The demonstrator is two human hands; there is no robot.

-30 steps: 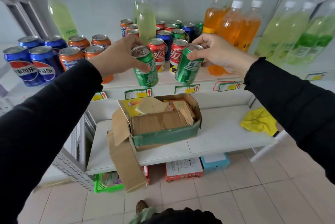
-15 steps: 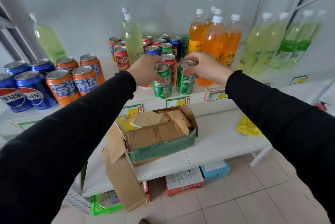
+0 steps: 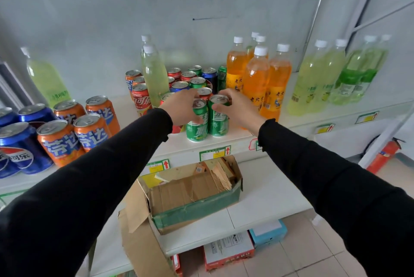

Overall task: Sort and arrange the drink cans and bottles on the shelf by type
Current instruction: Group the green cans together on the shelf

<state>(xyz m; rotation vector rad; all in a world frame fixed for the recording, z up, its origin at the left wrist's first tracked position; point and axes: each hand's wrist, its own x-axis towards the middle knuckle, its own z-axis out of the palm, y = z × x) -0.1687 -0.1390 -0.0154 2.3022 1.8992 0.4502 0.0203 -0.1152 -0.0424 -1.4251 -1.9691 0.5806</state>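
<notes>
- An open cardboard box sits low centre on the lower shelf.
- Mid-frame, at the upper shelf's front edge, the left hand grasps one green can and the right hand grasps another green can, both upright and touching.
- Mixed cans crowd behind; orange bottles stand just right.

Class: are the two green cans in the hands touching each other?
Touching: the head view shows the left green can and right green can side by side, no gap.
</notes>
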